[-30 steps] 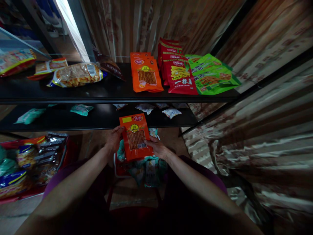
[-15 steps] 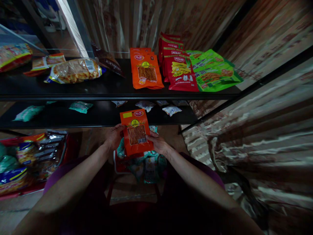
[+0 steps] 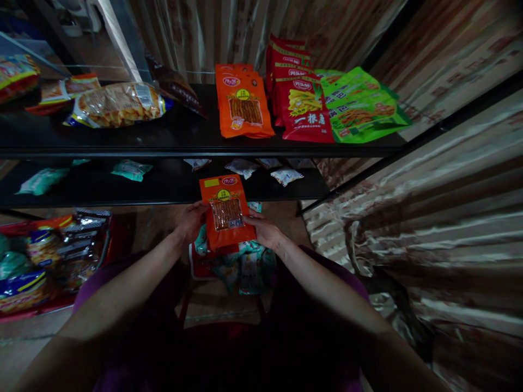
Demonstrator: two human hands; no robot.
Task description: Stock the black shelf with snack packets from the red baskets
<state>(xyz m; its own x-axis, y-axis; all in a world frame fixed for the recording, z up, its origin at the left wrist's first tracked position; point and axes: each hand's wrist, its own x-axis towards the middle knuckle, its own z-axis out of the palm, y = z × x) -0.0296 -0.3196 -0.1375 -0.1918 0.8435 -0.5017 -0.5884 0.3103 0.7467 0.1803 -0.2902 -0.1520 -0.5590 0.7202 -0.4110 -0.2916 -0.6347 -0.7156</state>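
Between my hands is an orange snack packet (image 3: 227, 212) with a clear window showing brown strips. My left hand (image 3: 191, 220) grips its left edge, and my right hand (image 3: 261, 227) closes on the right edge. The packet is held in front of the lower shelf, face toward me. Below it sit several green-wrapped snacks (image 3: 249, 272) in a red container (image 3: 200, 272), partly hidden by the packet. On the upper shelf, matching orange packets (image 3: 244, 109) lie stacked beside red snack bags (image 3: 304, 109).
Green bags (image 3: 368, 109) lie at the right of the black upper shelf (image 3: 122, 144); a bread-like pack (image 3: 118, 106) lies left. Small white packs (image 3: 286, 176) and teal packs (image 3: 131, 170) rest on the lower shelf. A red basket (image 3: 104, 245) of snacks stands at left; a curtain (image 3: 449, 218) hangs right.
The view has shifted slightly, so the shelves and my hands appear a little higher. Both hands keep hold of the orange packet, which stays in nearly the same place before the lower shelf.
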